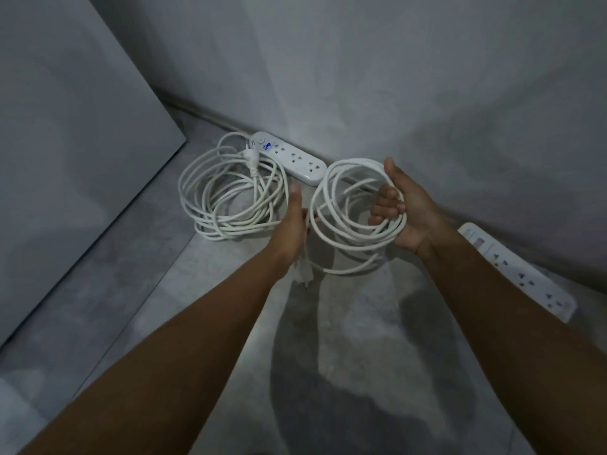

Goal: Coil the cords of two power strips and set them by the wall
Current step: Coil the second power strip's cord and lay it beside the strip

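Near the wall [394,77] — right hand [407,208], fingers round coil [316,208]; left hand [292,224], fingers hidden

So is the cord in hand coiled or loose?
Coiled: the cord hangs in round loops gripped by the right hand, plug dangling below.

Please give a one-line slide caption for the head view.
Right hand and left hand hold a coiled white cord; another power strip lies coiled by the wall.
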